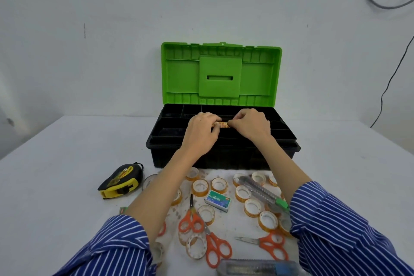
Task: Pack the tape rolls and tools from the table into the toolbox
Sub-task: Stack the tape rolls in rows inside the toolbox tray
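Note:
The black toolbox (224, 152) stands open with its green lid (220, 74) upright. Over its compartment tray, my left hand (201, 131) and my right hand (251, 124) together hold a row of small tape rolls (221, 124), fingers curled round its two ends. Several clear tape rolls (200, 187) lie on the table in front of the box. Among them are orange scissors (201, 226), a second orange pair (268, 243), a grey and green utility knife (262, 192) and a staples box (218, 200). A yellow and black tape measure (121, 180) lies to the left.
The white table (67, 152) runs to a white wall behind the toolbox. A grey and blue stapler-like tool (257, 268) lies at the near edge. A small green packet (123, 209) peeks out beside my left sleeve. A black cable (389, 80) hangs at the right.

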